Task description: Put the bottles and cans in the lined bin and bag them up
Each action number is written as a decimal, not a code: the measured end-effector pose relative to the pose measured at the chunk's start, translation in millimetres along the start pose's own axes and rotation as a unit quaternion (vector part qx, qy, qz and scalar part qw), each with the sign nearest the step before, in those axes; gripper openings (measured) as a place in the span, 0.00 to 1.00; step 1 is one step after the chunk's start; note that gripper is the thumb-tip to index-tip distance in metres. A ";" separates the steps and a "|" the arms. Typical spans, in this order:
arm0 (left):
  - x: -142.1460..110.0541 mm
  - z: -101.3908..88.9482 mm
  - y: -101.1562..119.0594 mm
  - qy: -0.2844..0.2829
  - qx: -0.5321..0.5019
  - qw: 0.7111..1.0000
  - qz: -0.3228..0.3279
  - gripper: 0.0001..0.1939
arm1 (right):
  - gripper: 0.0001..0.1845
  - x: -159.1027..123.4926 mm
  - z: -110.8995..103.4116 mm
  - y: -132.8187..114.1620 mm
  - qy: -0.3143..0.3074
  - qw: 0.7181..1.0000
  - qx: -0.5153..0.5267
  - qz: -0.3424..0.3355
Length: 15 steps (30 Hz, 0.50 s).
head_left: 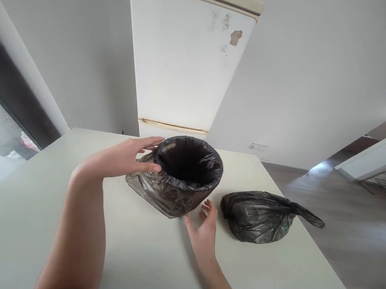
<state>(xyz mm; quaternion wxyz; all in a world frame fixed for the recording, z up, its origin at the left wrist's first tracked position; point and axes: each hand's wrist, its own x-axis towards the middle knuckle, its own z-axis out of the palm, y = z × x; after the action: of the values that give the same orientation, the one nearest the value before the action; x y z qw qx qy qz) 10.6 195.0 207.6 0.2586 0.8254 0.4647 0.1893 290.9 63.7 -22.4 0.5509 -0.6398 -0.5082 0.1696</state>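
Observation:
A small bin lined with a black plastic bag (183,176) stands on the white table (60,221), its mouth open toward me. My left hand (130,157) rests against the bin's left side with fingers spread along the liner near the rim. My right hand (204,230) hovers open at the bin's lower right, fingers apart and holding nothing. A tied black garbage bag (262,216) lies on the table just right of that hand.
A tall white fridge (183,62) stands against the wall behind the table. The table's right edge drops to a grey wooden floor (362,245). A dark window frame (10,85) runs along the left.

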 end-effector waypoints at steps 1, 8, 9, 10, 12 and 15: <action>0.5 0.7 2.4 0.006 0.000 1.000 -0.003 0.45 | 0.23 -3.1 -3.5 2.5 0.046 0.998 -0.025 -0.026; 3.5 4.2 10.6 0.019 -0.003 1.000 0.008 0.42 | 0.23 -27.9 -10.6 -42.6 -0.336 0.881 0.036 -0.330; 4.3 4.8 10.4 0.018 -0.004 1.000 0.010 0.42 | 0.30 -26.8 -3.7 -56.2 -0.413 0.859 0.043 -0.300; 5.3 5.4 10.1 0.021 -0.006 1.000 0.013 0.43 | 0.36 -24.0 5.1 -69.3 -0.458 0.849 0.050 -0.258; 7.1 6.1 9.7 0.049 -0.019 0.998 0.022 0.44 | 0.44 -14.8 25.9 -90.9 -0.489 0.847 0.071 -0.198; 7.9 4.8 11.8 0.165 -0.058 0.984 0.030 0.41 | 0.49 3.1 57.6 -107.0 -0.481 0.855 0.085 -0.173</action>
<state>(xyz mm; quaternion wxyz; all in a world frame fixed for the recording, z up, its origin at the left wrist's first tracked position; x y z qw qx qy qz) 25.0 195.5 211.5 0.2194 0.7802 0.4642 0.3574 197.9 83.8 53.2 0.3102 -0.3305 -0.7962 0.4008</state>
